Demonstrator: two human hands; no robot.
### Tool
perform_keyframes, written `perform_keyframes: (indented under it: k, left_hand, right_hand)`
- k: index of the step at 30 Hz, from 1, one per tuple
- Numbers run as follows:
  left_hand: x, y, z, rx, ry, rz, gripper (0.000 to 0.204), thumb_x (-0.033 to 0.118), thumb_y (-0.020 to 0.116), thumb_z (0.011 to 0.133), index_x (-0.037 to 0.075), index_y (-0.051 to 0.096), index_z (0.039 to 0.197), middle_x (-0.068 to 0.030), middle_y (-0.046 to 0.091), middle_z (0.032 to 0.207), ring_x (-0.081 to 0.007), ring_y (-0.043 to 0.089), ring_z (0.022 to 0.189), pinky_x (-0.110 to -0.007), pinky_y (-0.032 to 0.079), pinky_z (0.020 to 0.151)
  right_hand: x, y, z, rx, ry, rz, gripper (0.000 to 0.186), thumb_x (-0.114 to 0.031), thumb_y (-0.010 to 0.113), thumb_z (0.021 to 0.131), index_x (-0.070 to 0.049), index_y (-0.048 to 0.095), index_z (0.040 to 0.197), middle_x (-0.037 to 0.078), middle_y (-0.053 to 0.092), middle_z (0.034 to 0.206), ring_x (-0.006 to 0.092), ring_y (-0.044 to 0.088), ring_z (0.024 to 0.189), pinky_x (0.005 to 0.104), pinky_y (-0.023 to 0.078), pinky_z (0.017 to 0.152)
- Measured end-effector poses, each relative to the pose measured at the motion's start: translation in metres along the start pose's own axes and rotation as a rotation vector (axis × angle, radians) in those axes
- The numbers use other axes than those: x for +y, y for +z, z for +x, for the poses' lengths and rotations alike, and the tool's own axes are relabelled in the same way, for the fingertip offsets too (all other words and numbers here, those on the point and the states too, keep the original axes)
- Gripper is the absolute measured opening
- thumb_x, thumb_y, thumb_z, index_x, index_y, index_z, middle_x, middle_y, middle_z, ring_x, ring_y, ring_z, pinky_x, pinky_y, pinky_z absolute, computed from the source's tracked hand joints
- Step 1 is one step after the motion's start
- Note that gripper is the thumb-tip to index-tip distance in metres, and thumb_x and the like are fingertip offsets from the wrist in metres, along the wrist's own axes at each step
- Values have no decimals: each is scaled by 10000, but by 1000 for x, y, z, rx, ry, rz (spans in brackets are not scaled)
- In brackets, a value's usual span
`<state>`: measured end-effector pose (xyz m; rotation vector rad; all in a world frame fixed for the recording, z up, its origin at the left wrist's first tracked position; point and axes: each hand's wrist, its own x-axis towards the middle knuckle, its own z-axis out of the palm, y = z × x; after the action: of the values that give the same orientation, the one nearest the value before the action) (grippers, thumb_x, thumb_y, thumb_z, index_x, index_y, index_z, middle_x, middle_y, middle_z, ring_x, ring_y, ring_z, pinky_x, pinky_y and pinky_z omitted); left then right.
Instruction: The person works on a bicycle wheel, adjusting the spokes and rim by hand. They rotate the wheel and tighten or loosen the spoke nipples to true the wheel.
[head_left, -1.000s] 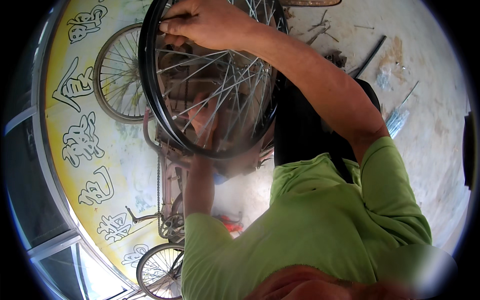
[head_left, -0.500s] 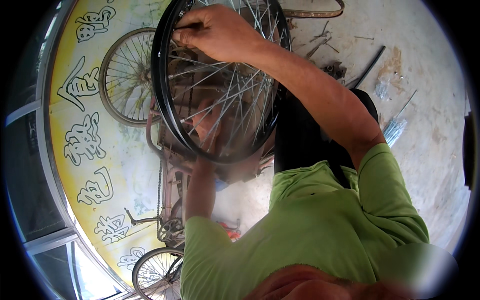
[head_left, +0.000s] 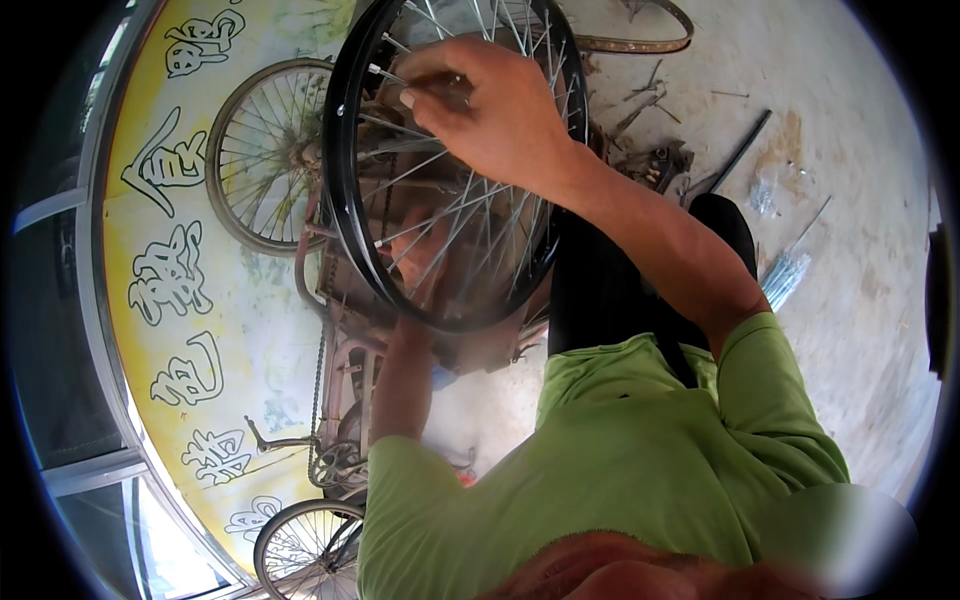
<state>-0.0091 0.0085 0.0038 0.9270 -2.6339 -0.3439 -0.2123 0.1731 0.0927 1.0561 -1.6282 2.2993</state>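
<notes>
The right hand (head_left: 490,115) was closed at the fingertips on a thin spoke (head_left: 385,73) near the top of the black wheel (head_left: 345,190), which was held upright in front of the person. The left hand (head_left: 425,250) was behind the spokes near the hub, so I cannot tell how far it was open. Around stood an old bicycle (head_left: 335,400) by the yellow wall (head_left: 165,330), and loose rods (head_left: 790,270), a bent rim (head_left: 640,45) and small metal parts (head_left: 655,160) lay on the floor (head_left: 860,160).
</notes>
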Motion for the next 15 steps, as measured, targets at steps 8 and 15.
perform_keyframes:
  k: [8, 15]
  left_hand:
    - [5, -6, 2, -32, -25, -32, 280, 270, 709, 942, 19, 732, 1064, -226, 739, 938, -384, 726, 877, -461, 550, 752]
    - [8, -1, 6, -30, -31, -86, 288, 273, 710, 940, 18, 732, 1073, -230, 739, 949, -387, 726, 887, -464, 551, 761]
  right_hand:
    - [-27, 22, 6, -228, 52, -97, 182, -177, 677, 912, -48, 742, 1022, 182, 714, 875, 394, 692, 785, 484, 564, 718]
    - [-20, 35, 3, -160, 98, -60, 183, -175, 724, 924, -63, 756, 1066, 185, 715, 832, 341, 712, 742, 393, 535, 661]
